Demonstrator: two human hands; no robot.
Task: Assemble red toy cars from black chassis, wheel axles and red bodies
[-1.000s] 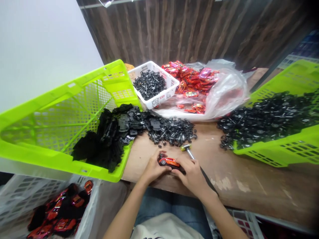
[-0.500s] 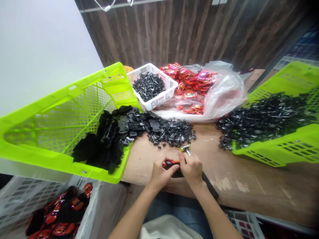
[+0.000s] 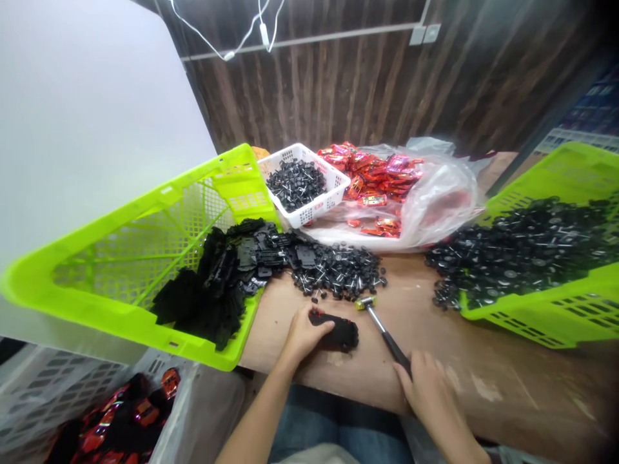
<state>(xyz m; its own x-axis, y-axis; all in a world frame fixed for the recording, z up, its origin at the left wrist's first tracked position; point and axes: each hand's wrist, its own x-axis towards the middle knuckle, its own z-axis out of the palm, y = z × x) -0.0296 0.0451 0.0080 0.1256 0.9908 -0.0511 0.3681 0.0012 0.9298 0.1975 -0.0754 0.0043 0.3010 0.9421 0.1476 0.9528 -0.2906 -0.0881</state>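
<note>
My left hand point(image 3: 304, 336) grips one end of a toy car point(image 3: 341, 332) just above the table. Its black underside faces up, with a little red showing at the edge. Farther right, my right hand point(image 3: 429, 388) is closed around the black handle end of a small hammer point(image 3: 382, 327). The hammer's yellowish head rests on the table beyond the car. Behind the car lies a pile of black wheels on metal axles point(image 3: 338, 269). Black chassis plates point(image 3: 256, 248) spill toward that pile.
A green basket point(image 3: 120, 335) lies tipped at left; another green basket point(image 3: 536, 325) at right spills wheels. Behind stand a white basket point(image 3: 316, 209) of wheels and a plastic bag point(image 3: 442, 206) with red car bodies. A crate point(image 3: 184, 399) at lower left holds red cars.
My right hand has left the car, moved right and toward me, and taken the hammer's handle. The car in my left hand now shows its black underside. The view has tilted up slightly.
</note>
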